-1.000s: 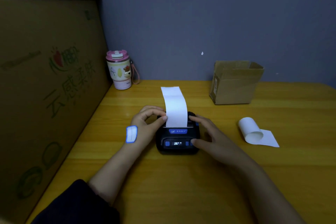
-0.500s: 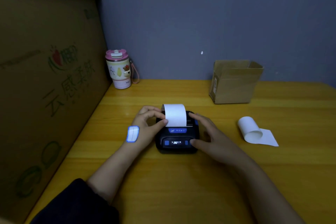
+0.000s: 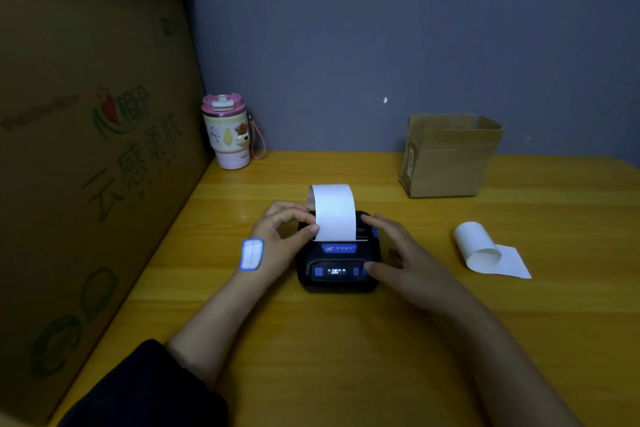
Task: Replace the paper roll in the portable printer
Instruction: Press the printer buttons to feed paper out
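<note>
Pinching paper strip (image 3: 334,211) — left hand (image 3: 280,236) — at printer (image 3: 339,262).

1. We see a printer (image 3: 338,255) at the middle of the table (image 3: 311,357), with a paper strip (image 3: 334,211) rising from its top.
2. The left hand (image 3: 282,236) touches its left side, the right hand (image 3: 398,253) its right.
3. A curled paper piece (image 3: 483,251) lies to the right.
4. Behind stand a cup (image 3: 228,133) at left and an open box (image 3: 448,156) at right.

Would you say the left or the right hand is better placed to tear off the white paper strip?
Probably the left hand: it already pinches the white paper strip, while the right hand steadies the black portable printer.
</note>
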